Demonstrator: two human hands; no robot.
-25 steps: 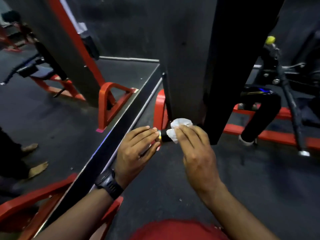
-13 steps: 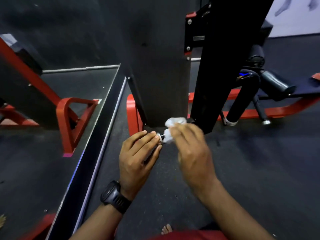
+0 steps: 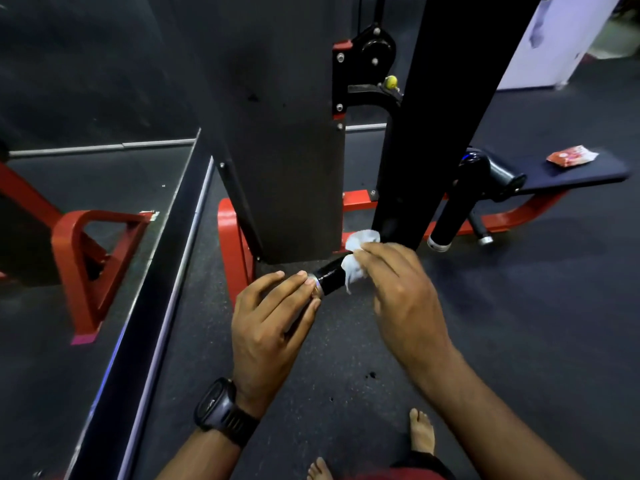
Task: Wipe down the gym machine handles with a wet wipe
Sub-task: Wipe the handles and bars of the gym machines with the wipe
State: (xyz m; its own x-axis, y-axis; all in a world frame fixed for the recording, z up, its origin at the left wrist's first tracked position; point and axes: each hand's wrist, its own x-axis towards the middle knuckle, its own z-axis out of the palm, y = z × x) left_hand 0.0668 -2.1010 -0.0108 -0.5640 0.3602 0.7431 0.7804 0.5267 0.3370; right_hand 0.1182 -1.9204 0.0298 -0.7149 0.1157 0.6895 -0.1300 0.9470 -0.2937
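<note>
Dark rubber flooring runs under a black-and-red gym machine (image 3: 301, 168), with a mirror (image 3: 86, 188) along the left and a pad (image 3: 568, 174) at the far right carrying a red packet (image 3: 571, 156).

The handle (image 3: 330, 277), a short black bar with a bright cap, sticks out toward the near left from the foot of the machine. The left hand (image 3: 273, 317) lies with its fingers nearly straight, tips resting on the capped end and steadying it. The right hand (image 3: 401, 289) is clamped on the wet wipe (image 3: 356, 268), which is bunched around the bar. The two hands are apart, with bare black grip between them.

Half a second ago the wipe sat right against the left fingertips at the cap. Now it lies farther along the bar, toward the black upright (image 3: 433, 133), and a longer stretch of grip shows behind it. I read that as a stroke running from the capped end inward, so the near part of this handle is probably done and the inner part is in hand. Other handles are likely still to come.
</note>
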